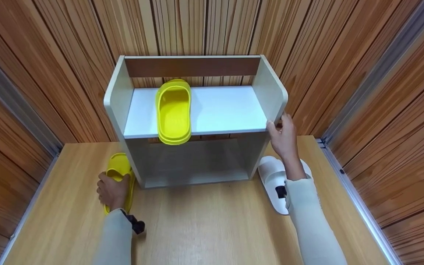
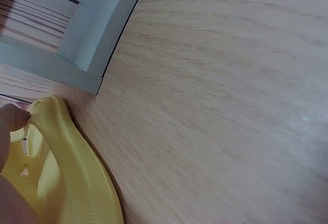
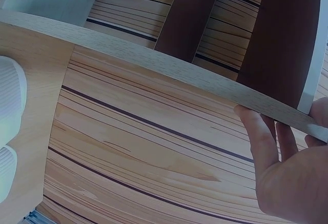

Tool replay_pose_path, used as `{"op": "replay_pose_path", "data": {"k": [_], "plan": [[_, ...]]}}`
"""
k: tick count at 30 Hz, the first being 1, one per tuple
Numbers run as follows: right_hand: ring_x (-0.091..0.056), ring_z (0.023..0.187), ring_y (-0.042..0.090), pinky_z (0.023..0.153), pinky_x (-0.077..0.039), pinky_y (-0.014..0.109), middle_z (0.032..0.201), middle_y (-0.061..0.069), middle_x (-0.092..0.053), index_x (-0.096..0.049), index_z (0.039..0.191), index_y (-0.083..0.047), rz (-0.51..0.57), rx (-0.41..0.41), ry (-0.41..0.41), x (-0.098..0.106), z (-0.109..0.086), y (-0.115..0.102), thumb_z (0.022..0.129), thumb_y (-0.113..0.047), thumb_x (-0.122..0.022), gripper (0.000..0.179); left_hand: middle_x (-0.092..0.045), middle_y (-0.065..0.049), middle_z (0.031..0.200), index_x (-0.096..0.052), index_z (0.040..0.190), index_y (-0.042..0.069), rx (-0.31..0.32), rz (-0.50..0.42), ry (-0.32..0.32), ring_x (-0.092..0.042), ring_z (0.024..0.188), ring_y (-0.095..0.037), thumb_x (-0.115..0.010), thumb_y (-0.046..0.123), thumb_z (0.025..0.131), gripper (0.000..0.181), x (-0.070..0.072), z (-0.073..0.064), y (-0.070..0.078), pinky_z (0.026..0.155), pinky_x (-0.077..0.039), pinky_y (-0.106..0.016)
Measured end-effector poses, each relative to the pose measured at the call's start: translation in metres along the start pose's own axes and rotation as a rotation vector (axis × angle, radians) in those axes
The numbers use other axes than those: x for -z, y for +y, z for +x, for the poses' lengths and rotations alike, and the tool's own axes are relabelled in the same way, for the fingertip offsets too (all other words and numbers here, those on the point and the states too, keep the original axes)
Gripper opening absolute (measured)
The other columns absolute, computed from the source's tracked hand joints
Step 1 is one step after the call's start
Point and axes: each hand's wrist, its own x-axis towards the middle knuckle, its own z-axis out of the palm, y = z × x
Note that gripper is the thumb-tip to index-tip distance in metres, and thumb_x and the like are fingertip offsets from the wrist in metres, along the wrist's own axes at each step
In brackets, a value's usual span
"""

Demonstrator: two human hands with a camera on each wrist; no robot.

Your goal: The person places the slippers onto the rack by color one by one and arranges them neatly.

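On the wooden surface left of a small two-tier shoe rack (image 1: 230,106), a yellow clog (image 1: 118,161) lies with its toe toward the back. My left hand (image 1: 112,189) grips it around the foot opening; the left wrist view shows a digit at the rim of this clog (image 2: 87,178). My right hand (image 1: 285,140) holds the front edge of the rack's right side panel, thumb inside and fingers along the outer face. In the right wrist view, fingers (image 3: 261,137) press against that panel (image 3: 179,71). Another yellow clog (image 1: 175,114) sits on the white upper shelf, left of centre.
A pair of white slippers (image 1: 271,176) lies right of the rack, partly hidden under my right forearm. Wood-plank walls (image 1: 182,29) enclose the back and both sides. A metal rail (image 1: 359,206) runs along the right edge of the wooden surface (image 1: 197,224).
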Motion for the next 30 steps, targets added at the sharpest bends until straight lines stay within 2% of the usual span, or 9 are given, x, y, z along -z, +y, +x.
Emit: {"op": "replay_pose_path", "data": {"k": [5,12,19,23,30], "plan": [[-0.054,0.119,0.036,0.101,-0.047,0.054,0.132,0.021,-0.051,-0.046,0.148,-0.002,0.001,0.003,-0.010,-0.0008,-0.0028,0.0013,0.102,-0.011,-0.053,0.047,-0.037,-0.031,0.146,-0.020,0.153,0.000,-0.011,0.008,0.027,-0.036,0.129,-0.048,-0.055,0.041,0.101,0.075,0.0016,0.0005,-0.0062,0.111,-0.028,-0.060],[-0.052,0.119,0.036,0.100,-0.048,0.054,0.130,0.023,-0.052,-0.049,0.144,0.002,0.018,0.058,0.010,-0.0023,-0.0023,0.0016,0.099,-0.005,-0.053,0.045,-0.042,-0.033,0.140,-0.026,0.149,-0.002,-0.052,0.030,0.057,-0.041,0.124,-0.050,-0.053,0.038,0.103,0.067,0.0062,0.0012,-0.0085,0.105,-0.033,-0.062],[-0.053,0.119,0.035,0.099,-0.049,0.052,0.131,0.022,-0.051,-0.048,0.145,0.001,0.011,0.056,0.013,0.0001,-0.0015,0.0007,0.101,-0.007,-0.053,0.046,-0.041,-0.030,0.140,-0.026,0.149,-0.002,-0.038,0.005,0.038,-0.040,0.122,-0.047,-0.051,0.037,0.103,0.065,0.0087,0.0022,-0.0071,0.105,-0.033,-0.060],[-0.054,0.117,0.035,0.099,-0.049,0.052,0.130,0.022,-0.052,-0.049,0.145,0.001,-0.001,0.061,0.021,0.0008,-0.0003,0.0010,0.101,-0.007,-0.054,0.045,-0.042,-0.031,0.139,-0.027,0.148,-0.003,-0.052,-0.012,0.040,-0.041,0.122,-0.046,-0.052,0.035,0.102,0.065,0.0080,0.0022,-0.0087,0.105,-0.034,-0.058],[-0.054,0.117,0.035,0.100,-0.048,0.054,0.130,0.021,-0.052,-0.048,0.146,0.000,0.008,0.041,0.012,0.0003,-0.0002,0.0015,0.101,-0.008,-0.053,0.046,-0.043,-0.030,0.137,-0.028,0.149,-0.003,-0.050,0.004,0.035,-0.042,0.121,-0.045,-0.053,0.040,0.101,0.070,0.0086,0.0037,-0.0090,0.105,-0.035,-0.057]]}}
